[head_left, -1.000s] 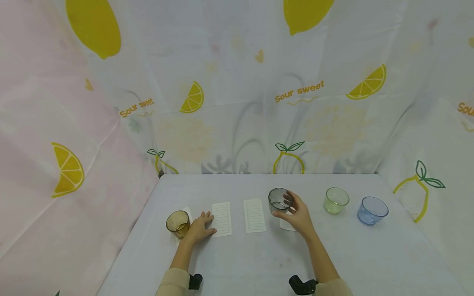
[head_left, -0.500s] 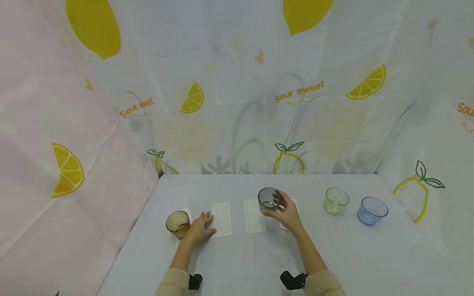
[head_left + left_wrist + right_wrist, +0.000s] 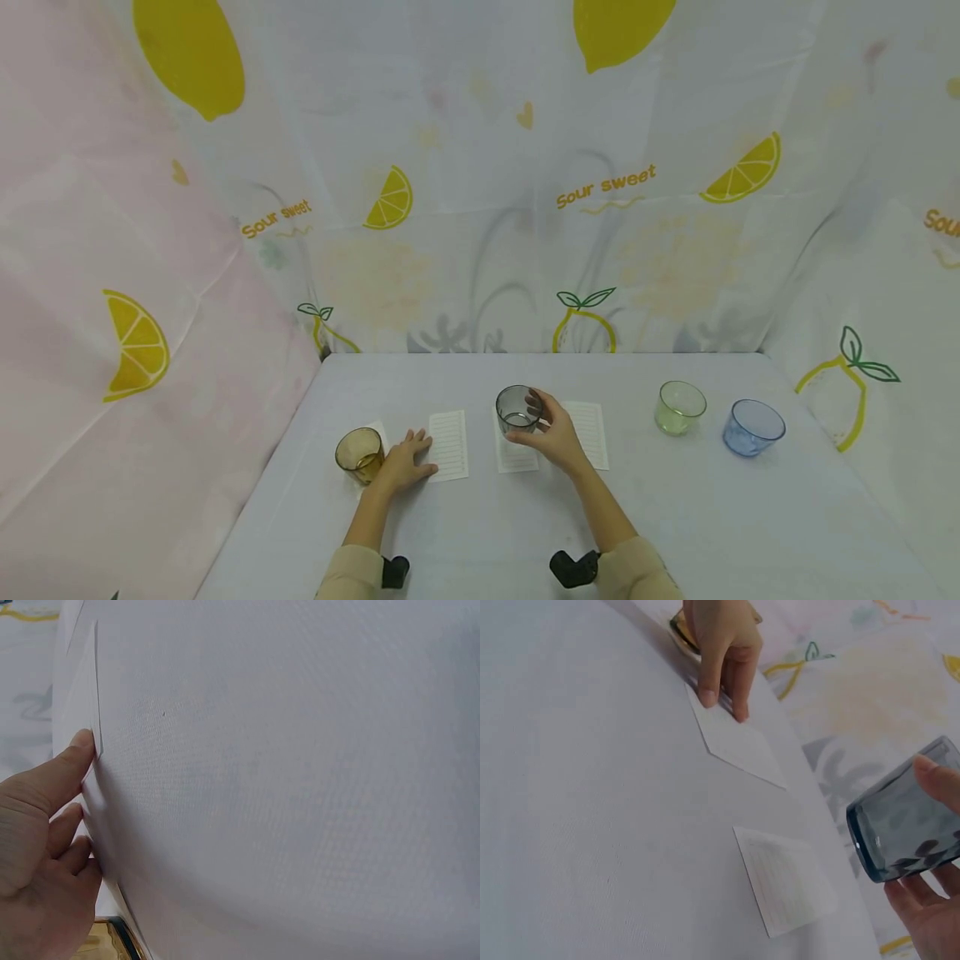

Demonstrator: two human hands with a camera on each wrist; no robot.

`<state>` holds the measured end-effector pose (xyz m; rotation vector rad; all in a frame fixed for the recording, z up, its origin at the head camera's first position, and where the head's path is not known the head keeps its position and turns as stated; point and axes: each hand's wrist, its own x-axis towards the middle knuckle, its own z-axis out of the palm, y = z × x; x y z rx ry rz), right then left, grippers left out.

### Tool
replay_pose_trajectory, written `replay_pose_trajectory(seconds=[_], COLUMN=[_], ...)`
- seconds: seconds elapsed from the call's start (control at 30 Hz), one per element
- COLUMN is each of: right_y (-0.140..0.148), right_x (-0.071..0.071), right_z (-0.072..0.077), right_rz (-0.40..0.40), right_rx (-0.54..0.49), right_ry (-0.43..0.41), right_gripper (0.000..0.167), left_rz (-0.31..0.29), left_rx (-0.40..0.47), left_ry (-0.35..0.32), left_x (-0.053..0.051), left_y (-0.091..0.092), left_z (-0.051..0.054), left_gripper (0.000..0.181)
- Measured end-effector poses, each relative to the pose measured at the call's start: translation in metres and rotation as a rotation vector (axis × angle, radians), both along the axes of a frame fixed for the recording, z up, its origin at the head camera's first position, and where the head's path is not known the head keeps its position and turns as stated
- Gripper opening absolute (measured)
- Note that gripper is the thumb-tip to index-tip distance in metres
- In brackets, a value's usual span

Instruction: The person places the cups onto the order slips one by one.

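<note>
Clearly, the right hand [image 3: 553,435] has brought the grey cup [image 3: 512,415] leftward over the last second. Hand and cup then hid much of the right card [image 3: 591,429], which now shows almost whole; in the head view the cup now overlaps the far part of the third card [image 3: 517,462] from the left. Fingers and thumb grip the cup round its side, and the right wrist view shows it raised off the bench [image 3: 480,533].

The left hand [image 3: 403,467] has not shifted. Its fingers lie loosely extended at the left edge of the second card [image 3: 450,450], gripping nothing that can be made out, just right of the amber cup [image 3: 358,454]. The green cup [image 3: 678,410] and blue cup [image 3: 752,429] stay at the right.

So the work appears to be in mid-carry: only the grey cup is on the move, and it is not yet set down.
</note>
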<state>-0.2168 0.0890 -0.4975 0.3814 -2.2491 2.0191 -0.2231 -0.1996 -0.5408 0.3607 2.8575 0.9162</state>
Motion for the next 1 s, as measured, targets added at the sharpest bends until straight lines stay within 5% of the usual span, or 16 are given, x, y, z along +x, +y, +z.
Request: replay_pose_trajectory(seconds=[0.17,0.37,0.57,0.7,1.0], right_y=[-0.011,-0.025,-0.038,-0.046,-0.065], right_x=[0.007,0.001,0.010,0.008,-0.010], right_z=[0.019,0.008,0.022,0.016,-0.027], right_rz=[0.057,0.085,0.129,0.125,0.123], right_rx=[-0.018,-0.001,0.024,0.035,0.091], right_ry=[0.020,0.015,0.025,0.028,0.025], right_gripper=[0.074,0.074,0.070,0.070,0.075], left_rz=[0.006,0.013,0.019,0.023,0.028], left_rx=[0.007,0.004,0.000,-0.008,-0.017], left_ry=[-0.006,-0.013,-0.014,-0.012,-0.003], left_x=[0.001,0.002,0.001,-0.001,-0.003], left_y=[0.000,0.000,0.002,0.002,0.001], left_z=[0.000,0.001,0.002,0.001,-0.001], left_gripper=[0.055,0.055,0.054,0.055,0.055])
